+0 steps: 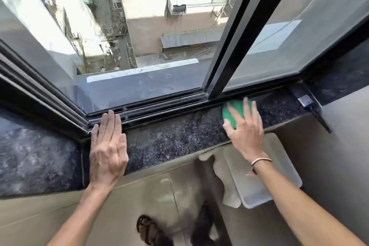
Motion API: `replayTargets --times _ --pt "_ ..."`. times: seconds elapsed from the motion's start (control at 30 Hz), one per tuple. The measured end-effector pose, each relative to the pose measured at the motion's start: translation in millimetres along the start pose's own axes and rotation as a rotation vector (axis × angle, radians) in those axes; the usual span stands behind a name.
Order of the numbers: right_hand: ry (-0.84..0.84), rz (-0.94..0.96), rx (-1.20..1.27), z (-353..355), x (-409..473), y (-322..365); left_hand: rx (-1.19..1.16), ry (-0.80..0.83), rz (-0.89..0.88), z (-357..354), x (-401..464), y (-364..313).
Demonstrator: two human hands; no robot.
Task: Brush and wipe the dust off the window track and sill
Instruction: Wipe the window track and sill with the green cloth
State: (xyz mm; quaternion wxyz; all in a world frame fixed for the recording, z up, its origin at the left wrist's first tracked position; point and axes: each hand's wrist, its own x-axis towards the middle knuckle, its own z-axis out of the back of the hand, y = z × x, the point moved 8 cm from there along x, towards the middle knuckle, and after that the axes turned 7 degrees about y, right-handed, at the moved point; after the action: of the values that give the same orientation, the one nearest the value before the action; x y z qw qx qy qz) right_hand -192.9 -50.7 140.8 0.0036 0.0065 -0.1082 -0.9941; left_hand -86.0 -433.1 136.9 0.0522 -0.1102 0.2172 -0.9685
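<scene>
A dark speckled stone sill [175, 136] runs across the view below the black window track [159, 107]. My right hand [244, 130] lies flat on a green cloth [231, 113], pressing it onto the sill near the bottom of the sliding sash frame [229, 50]. Its fingers are spread over the cloth. My left hand [108, 146] rests palm down on the sill at the corner, fingers together, with the fingertips reaching the track's rails. It holds nothing. The window is slid open in the middle.
A clear plastic tray [265, 173] with a pale cloth [223, 175] beside it lies below the sill on the right. A sandalled foot [149, 229] stands on the floor. Beyond the opening is an outer ledge [139, 84] and a long drop.
</scene>
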Motion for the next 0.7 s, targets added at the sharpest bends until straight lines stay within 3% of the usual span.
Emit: replayTargets --times 0.1,0.2,0.3,0.4,0.47,0.57,0.7 --pt "-0.087 -0.224 0.253 17.9 7.9 -26.9 -0.025 0.001 0.003 1.1 1.4 0.9" --pt "-0.179 -0.306 0.527 16.1 -8.8 6.0 -0.085 -0.003 0.008 2.5 1.3 1.7" --pt "-0.076 -0.137 0.572 -7.0 -39.8 96.3 -0.147 0.002 0.015 4.3 1.5 3.2" --pt "0.027 0.247 0.203 -40.6 -84.9 206.7 -0.123 0.011 -0.008 4.1 0.8 3.5" --pt "0.048 0.437 0.052 -58.1 -98.9 231.9 -0.048 0.018 -0.036 2.1 0.2 2.9" --pt "0.033 0.507 -0.083 -52.8 -79.3 189.9 0.061 0.011 -0.062 0.4 -1.0 1.2" --pt "0.029 0.125 -0.123 -11.6 -15.4 53.7 0.103 0.010 -0.050 -1.3 -0.3 -1.4"
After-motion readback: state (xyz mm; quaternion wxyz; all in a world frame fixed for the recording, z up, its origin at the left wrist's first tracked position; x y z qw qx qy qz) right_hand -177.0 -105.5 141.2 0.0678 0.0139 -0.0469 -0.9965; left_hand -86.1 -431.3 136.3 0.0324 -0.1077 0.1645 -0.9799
